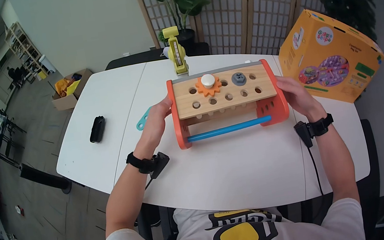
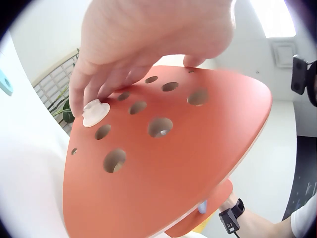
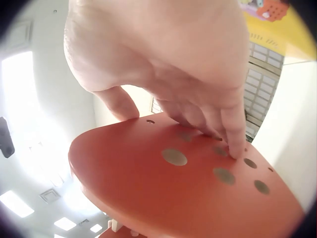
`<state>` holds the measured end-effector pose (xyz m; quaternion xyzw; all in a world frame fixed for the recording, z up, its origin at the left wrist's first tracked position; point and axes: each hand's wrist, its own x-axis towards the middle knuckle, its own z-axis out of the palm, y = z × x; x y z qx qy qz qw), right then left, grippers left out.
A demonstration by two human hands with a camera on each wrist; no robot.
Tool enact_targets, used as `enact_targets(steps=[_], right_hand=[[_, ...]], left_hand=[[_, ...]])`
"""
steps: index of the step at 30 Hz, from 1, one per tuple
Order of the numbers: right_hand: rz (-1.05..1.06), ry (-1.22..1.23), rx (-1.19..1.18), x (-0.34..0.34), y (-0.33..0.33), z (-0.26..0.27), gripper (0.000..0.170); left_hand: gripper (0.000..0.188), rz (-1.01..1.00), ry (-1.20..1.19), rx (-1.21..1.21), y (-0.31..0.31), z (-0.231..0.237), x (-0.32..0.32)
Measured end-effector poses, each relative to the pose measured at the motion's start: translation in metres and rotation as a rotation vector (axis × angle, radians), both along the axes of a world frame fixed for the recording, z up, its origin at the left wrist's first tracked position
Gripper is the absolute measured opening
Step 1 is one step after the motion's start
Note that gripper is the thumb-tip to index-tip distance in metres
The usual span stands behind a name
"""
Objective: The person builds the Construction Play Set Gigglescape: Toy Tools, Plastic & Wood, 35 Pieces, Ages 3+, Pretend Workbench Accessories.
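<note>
A toy workbench with a wooden top (image 1: 236,89) and red-orange side panels is between my two hands, its top tilted toward me. My left hand (image 1: 154,122) holds the left panel (image 2: 198,148); the thumb is at its upper edge and the fingers lie along the outer face, beside a white plug (image 2: 95,114). On the other side, my right hand (image 1: 301,96) holds the right panel (image 3: 124,163), thumb on the edge and fingertips on its holed face. An orange gear (image 1: 201,88) under a white knob (image 1: 207,81) and a grey bolt-like piece (image 1: 239,79) sit on top. A blue rod (image 1: 230,128) spans the front.
A yellow-green toy tool (image 1: 176,54) stands behind the workbench on the white table (image 1: 240,172). Left of my left hand are a teal holed strip (image 1: 141,123) and a black case (image 1: 97,129). A large orange-yellow box (image 1: 304,49) stands at the right.
</note>
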<state>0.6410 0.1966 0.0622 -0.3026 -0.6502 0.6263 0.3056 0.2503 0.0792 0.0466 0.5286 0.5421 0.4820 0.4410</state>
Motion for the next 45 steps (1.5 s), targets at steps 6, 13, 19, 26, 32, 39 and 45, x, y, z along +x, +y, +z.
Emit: enact_targets(steps=[6, 13, 19, 26, 32, 39, 45], right_hand=[[0.071, 0.089, 0.119, 0.007, -0.006, 0.001, 0.071], [0.023, 0.092, 0.147, 0.012, -0.011, -0.008, 0.068], [-0.007, 0.077, 0.119, 0.019, -0.013, -0.028, 0.062], [-0.026, 0.059, 0.182, 0.013, -0.022, -0.030, 0.061], [-0.167, -0.008, 0.227, 0.006, -0.026, -0.023, 0.060], [-0.301, -0.091, 0.394, -0.013, -0.027, -0.013, 0.051], [-0.349, -0.150, 0.509, -0.014, -0.017, -0.020, 0.046]], left_hand=[[0.074, -0.121, 0.047, 0.152, -0.010, -0.001, -0.006], [0.092, -0.153, 0.226, 0.407, -0.004, -0.014, -0.006], [0.097, -0.158, 0.379, 0.490, -0.008, -0.028, -0.007], [0.090, -0.153, 0.369, 0.497, -0.014, -0.029, -0.007], [0.050, -0.011, 0.590, 0.493, -0.011, -0.027, -0.048], [0.038, 0.352, 1.157, 0.096, -0.004, -0.056, -0.101], [0.040, 0.259, 1.118, -0.101, 0.000, -0.061, -0.104]])
